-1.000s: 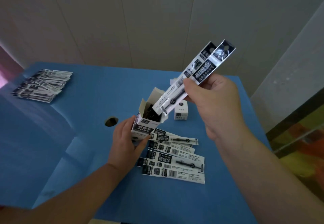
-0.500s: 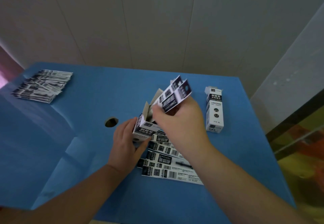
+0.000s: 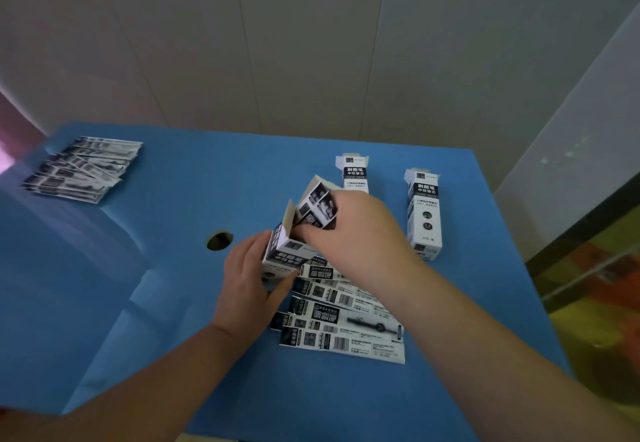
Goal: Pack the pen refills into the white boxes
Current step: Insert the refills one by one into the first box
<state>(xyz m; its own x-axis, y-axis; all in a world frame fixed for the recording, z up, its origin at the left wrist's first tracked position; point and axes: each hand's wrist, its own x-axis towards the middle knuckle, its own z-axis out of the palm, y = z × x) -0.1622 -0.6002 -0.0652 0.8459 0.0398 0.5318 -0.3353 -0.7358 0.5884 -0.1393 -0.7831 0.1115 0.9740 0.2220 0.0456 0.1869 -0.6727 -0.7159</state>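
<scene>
My left hand (image 3: pixel 246 280) grips an open white box (image 3: pixel 284 254) standing upright at the table's middle, its flaps up. My right hand (image 3: pixel 358 234) pinches two packaged pen refills (image 3: pixel 320 208) that are pushed most of the way down into that box; only their black-and-white tops stick out. Several more refill packets (image 3: pixel 341 324) lie flat on the blue table just in front of the box, partly under my right forearm. Another pile of refill packets (image 3: pixel 81 170) sits at the far left.
Two more white boxes stand behind my hands: one (image 3: pixel 355 173) partly hidden by my right hand, the other (image 3: pixel 424 215) to the right. A round hole (image 3: pixel 219 240) is in the blue table (image 3: pixel 138 303) left of the held box. A wall rises behind.
My right hand has come down from high above the table and slid the two refills deep into the open box. My left hand has stayed on the box.
</scene>
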